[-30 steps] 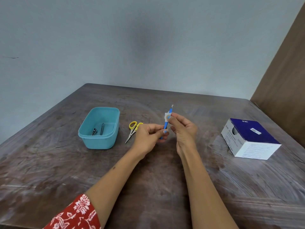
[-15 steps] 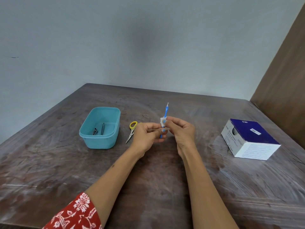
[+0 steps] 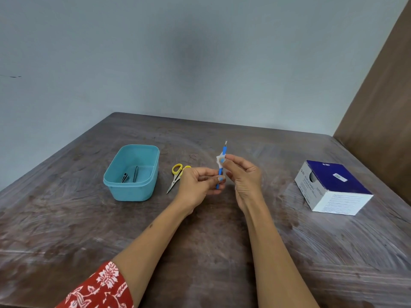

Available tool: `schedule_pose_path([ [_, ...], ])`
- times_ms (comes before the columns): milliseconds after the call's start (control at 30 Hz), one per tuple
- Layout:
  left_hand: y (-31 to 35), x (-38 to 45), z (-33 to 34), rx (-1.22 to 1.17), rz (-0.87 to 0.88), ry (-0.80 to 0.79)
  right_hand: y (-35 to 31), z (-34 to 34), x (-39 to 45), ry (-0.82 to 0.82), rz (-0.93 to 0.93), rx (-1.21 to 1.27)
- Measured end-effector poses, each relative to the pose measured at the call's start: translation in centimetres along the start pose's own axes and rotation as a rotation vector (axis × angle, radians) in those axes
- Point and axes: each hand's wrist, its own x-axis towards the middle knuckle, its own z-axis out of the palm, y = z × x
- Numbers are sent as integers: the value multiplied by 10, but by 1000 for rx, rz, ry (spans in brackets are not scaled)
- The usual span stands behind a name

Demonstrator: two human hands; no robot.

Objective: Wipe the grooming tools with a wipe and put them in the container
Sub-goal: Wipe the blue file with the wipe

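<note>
We see one teal container (image 3: pixel 133 174) standing open on the table (image 3: pixel 200 252), to the left of the hands. Two small metal tools (image 3: pixel 130 175) lie on its floor side by side; we cannot tell exactly what kind they are. Just right of the container, on the table, lies one pair of yellow-handled scissors (image 3: pixel 176 176), points toward us, its handles partly hidden behind the left hand (image 3: pixel 199 185).

We count one blue grooming tool (image 3: pixel 221 167), held nearly upright above the table between the two hands, its thin metal tip at the top. The left hand pinches its lower end between thumb and fingers. The right hand (image 3: pixel 243 174) pinches a small white wipe (image 3: pixel 220 160) around the tool's upper shaft, just below the tip. Both forearms reach in from the bottom edge, and a red sleeve (image 3: pixel 97 287) with a white floral print covers the left upper arm.

Well to the right sits one box (image 3: pixel 333 187), dark blue on top and white on the sides with fine print that is too small to read, with a round opening in its left face.

The table is dark brown wood, worn, with pale streaks across it. Behind it rises a plain grey-blue wall (image 3: pixel 178 63), and a brown panel (image 3: pixel 382 107) stands at the right edge.
</note>
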Motion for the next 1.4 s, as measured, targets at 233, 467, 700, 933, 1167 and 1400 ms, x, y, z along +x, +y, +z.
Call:
schedule_pose_path([
  [233,-1,1,0,18,-4,17,-1,2,-1,20,-42,-9],
  [467,0,3,0,-47,3,36,-2,4,-4,4,-38,-51],
  [700,-2,3,0,-6,14,24,-2,3,-3,31,-40,-60],
  [933,-2,2,2,33,25,1,-5,3,-3,60,-77,16],
  [1167,-1,1,2,47,21,-4,-5,4,-2,73,-59,46],
  [1400,-2,2,1,49,25,6,-3,4,-3,58,-15,2],
])
